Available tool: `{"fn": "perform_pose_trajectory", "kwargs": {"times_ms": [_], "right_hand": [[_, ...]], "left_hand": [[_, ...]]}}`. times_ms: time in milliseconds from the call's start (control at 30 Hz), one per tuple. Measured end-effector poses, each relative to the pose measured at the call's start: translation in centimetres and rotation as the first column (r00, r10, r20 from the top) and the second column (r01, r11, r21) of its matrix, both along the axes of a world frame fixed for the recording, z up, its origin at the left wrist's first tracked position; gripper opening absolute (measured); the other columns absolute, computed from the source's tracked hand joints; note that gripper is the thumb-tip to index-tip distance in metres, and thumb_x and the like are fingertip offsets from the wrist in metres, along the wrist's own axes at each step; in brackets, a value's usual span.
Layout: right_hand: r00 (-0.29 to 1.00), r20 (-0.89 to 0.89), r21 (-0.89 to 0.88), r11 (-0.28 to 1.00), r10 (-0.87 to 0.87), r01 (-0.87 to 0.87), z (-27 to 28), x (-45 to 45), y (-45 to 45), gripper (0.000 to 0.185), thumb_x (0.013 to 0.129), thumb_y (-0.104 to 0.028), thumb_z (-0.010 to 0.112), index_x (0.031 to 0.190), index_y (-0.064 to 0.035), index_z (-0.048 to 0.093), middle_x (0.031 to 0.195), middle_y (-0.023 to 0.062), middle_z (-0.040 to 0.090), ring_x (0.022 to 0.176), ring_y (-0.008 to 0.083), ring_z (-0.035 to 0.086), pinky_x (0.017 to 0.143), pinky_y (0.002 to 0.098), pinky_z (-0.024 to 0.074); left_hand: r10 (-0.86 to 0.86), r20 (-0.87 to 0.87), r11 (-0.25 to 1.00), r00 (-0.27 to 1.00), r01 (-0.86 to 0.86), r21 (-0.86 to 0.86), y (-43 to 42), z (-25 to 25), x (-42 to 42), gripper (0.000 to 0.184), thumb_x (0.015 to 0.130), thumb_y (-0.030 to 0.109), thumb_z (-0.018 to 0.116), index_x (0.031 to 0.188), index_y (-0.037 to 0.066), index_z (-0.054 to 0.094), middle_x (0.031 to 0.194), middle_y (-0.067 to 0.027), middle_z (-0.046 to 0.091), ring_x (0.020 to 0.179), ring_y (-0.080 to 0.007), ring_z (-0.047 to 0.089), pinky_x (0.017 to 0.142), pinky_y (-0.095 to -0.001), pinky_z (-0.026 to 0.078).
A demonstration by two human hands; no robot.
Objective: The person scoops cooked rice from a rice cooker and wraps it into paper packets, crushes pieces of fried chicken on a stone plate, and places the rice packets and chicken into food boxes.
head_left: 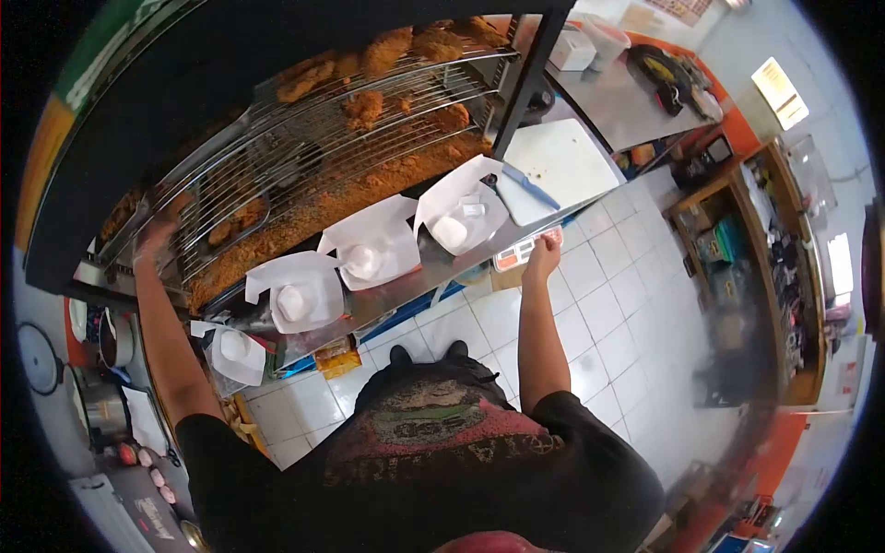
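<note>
My left hand (159,238), smeared by motion, reaches to the left end of the wire rack (304,147), close to pieces of fried chicken (235,221). Whether its fingers hold anything is hidden by the blur. My right hand (544,256) is closed on the edge of a flat printed carton (514,254) in white and red, just beyond the counter's front edge. Between my hands stand three open white takeaway boxes (376,230) in a row, each with a small white rounded bundle inside. A smaller open box (238,355) sits at the left end.
A white cutting board (558,175) with a blue-handled knife (530,187) lies right of the boxes. Crumbs cover the cabinet floor (350,194) under the racks. A dark cabinet post (533,78) rises at the right. A wooden shelf (802,276) stands far right, pots (103,410) at left.
</note>
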State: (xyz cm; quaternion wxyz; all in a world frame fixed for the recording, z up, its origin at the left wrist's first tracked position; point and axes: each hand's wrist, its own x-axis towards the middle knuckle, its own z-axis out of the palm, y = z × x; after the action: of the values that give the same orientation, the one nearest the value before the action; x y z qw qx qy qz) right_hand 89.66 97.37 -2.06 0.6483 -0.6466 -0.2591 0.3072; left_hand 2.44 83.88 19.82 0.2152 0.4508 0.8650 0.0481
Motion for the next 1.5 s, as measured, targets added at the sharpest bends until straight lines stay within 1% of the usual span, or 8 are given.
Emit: {"fn": "perform_pose_trajectory", "kwargs": {"times_ms": [267,367,600,1033,1167,1233,1300,1500], "right_hand": [[0.981,0.016,-0.079,0.978,0.194,-0.192,-2.5,1.4,-4.5,0.017,0.083,-0.005,0.062,0.099,0.0005,0.065,0.089,0.0075,0.065,0.075,0.014,0.06,0.063,0.0257,0.048],[0.972,-0.141,-0.164,0.964,0.188,-0.21,-1.4,2.0,-8.0,0.015,0.083,-0.005,0.063,0.097,-0.0037,0.065,0.087,0.0052,0.064,0.07,0.0119,0.058,0.058,0.0245,0.0449],[0.974,-0.204,-0.29,0.945,0.095,-0.153,-7.4,5.9,-14.1,0.02,0.084,-0.003,0.061,0.104,-0.0038,0.061,0.088,0.0068,0.064,0.065,0.013,0.058,0.051,0.022,0.0449],[0.979,-0.182,-0.38,0.911,0.096,-0.16,-8.5,6.6,-18.2,0.021,0.086,-0.004,0.054,0.106,-0.0032,0.06,0.092,0.0072,0.064,0.069,0.0131,0.057,0.056,0.0229,0.043],[0.973,-0.206,-0.358,0.918,0.102,-0.172,-8.5,5.3,-17.9,0.02,0.086,-0.004,0.054,0.105,-0.0033,0.06,0.091,0.0068,0.064,0.069,0.0131,0.057,0.055,0.0228,0.0424],[0.977,-0.18,-0.388,0.905,0.112,-0.175,-8.5,4.6,-17.9,0.024,0.086,-0.006,0.054,0.109,-0.0019,0.061,0.092,0.0084,0.065,0.069,0.0138,0.058,0.056,0.0234,0.0431],[0.981,-0.144,-0.424,0.888,0.128,-0.178,-8.7,4.5,-18.4,0.028,0.086,-0.008,0.053,0.112,-0.0005,0.061,0.094,0.0099,0.066,0.069,0.0145,0.058,0.056,0.0241,0.0438],[0.978,-0.165,-0.421,0.887,0.129,-0.188,-9.4,4.5,-19.3,0.027,0.086,-0.006,0.053,0.112,-0.0007,0.061,0.092,0.0101,0.066,0.067,0.0137,0.058,0.053,0.0223,0.0425]], "left_hand": [[0.186,0.383,0.962,0.905,-0.247,0.115,-1.8,5.8,7.2,0.087,0.087,0.063,0.058,0.153,0.012,0.031,0.154,-0.013,0.035,0.139,-0.0297,0.036,0.11,-0.0488,0.031],[-0.237,0.588,0.949,0.773,0.055,0.31,-3.5,5.8,6.1,0.084,0.085,0.059,0.063,0.149,0.011,0.039,0.145,-0.0122,0.047,0.132,-0.0291,0.046,0.108,-0.0487,0.034],[0.256,0.129,0.955,0.958,-0.271,0.12,-1.5,7.3,9.6,0.083,0.081,0.058,0.069,0.144,0.009,0.046,0.144,-0.0156,0.047,0.136,-0.0296,0.041,0.112,-0.049,0.031],[0.217,0.143,0.976,0.966,-0.22,0.001,-1.5,3.6,5.1,0.067,0.084,0.05,0.068,0.136,0.009,0.057,0.145,-0.0163,0.048,0.135,-0.0263,0.044,0.108,-0.0459,0.037],[-0.724,0.378,0.686,0.577,0.547,0.479,-2.6,-1.0,-4.9,0.055,0.088,0.039,0.067,0.132,0.007,0.059,0.142,-0.0183,0.05,0.131,-0.0234,0.049,0.104,-0.0434,0.042],[-0.523,0.215,0.838,0.825,0.452,0.304,-3.6,1.7,0.3,0.054,0.087,0.037,0.07,0.129,0.005,0.06,0.14,-0.0194,0.052,0.129,-0.024,0.051,0.103,-0.0425,0.043],[0.304,0.437,0.901,0.847,-0.404,0.157,-3.8,4.3,6.7,0.06,0.08,0.035,0.077,0.128,0.004,0.058,0.132,-0.0183,0.059,0.125,-0.0258,0.054,0.101,-0.0403,0.044],[0.117,-0.117,0.91,0.986,-0.059,0.41,-6.7,8.6,16.9,0.079,0.071,0.023,0.083,0.136,0.0,0.045,0.128,-0.0155,0.059,0.12,-0.0276,0.055,0.102,-0.0368,0.043]]}}
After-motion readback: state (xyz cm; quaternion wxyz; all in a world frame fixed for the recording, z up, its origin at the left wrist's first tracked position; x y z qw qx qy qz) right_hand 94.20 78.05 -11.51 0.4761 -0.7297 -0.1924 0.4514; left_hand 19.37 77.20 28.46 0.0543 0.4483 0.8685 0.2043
